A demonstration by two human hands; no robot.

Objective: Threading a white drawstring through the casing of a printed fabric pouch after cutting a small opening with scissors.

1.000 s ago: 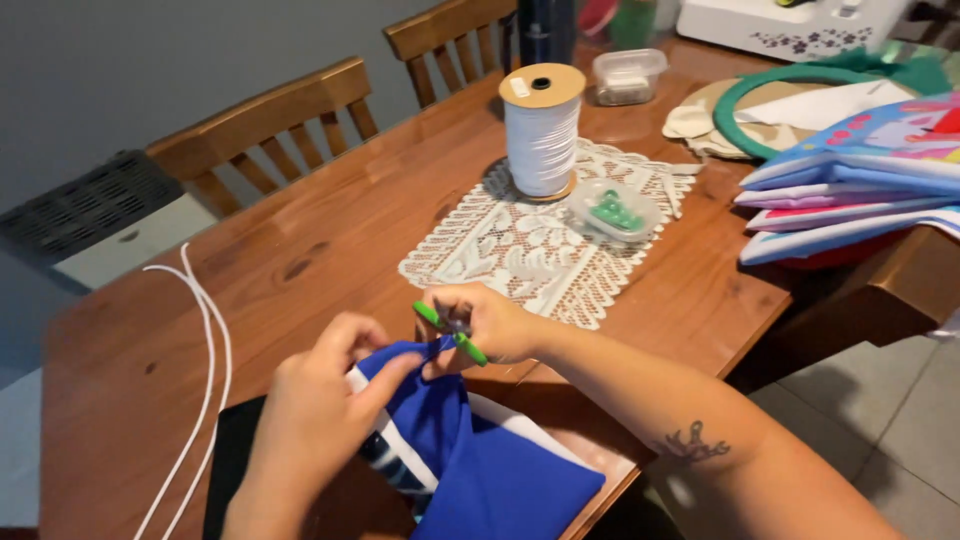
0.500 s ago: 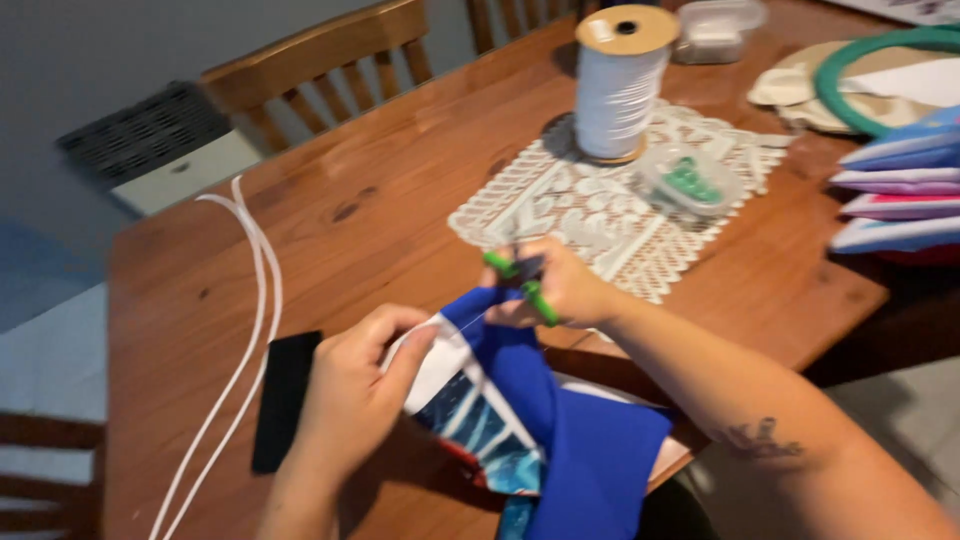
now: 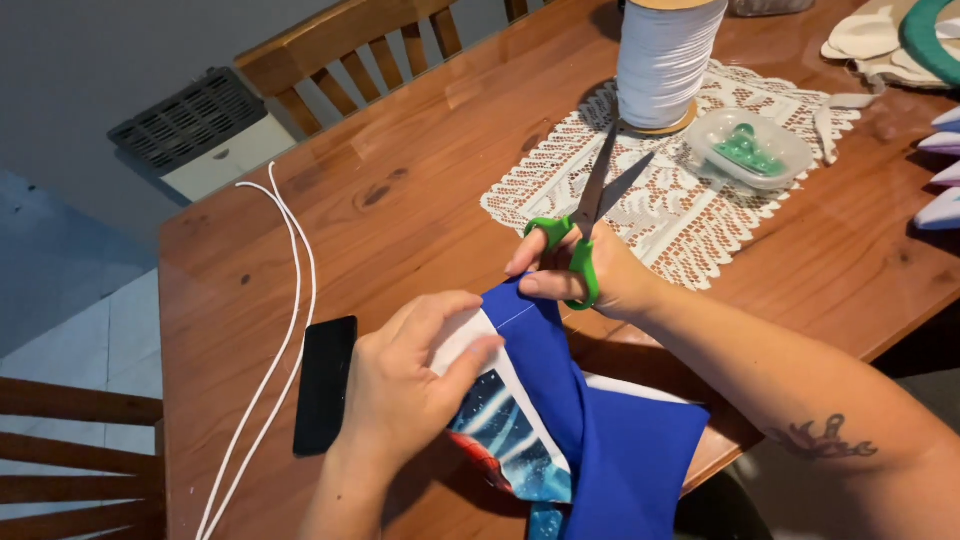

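Your left hand (image 3: 410, 385) pinches the blue fabric (image 3: 590, 430) at the table's (image 3: 400, 200) near edge, thumb pressed on its white-lined fold. Just beyond the fabric's top corner, your right hand (image 3: 590, 275) grips the green-handled scissors (image 3: 585, 225), blades parted and pointing toward the lace doily (image 3: 680, 190).

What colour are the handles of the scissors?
Bright green, on the scissors held in the right hand; the head view shows it clearly.
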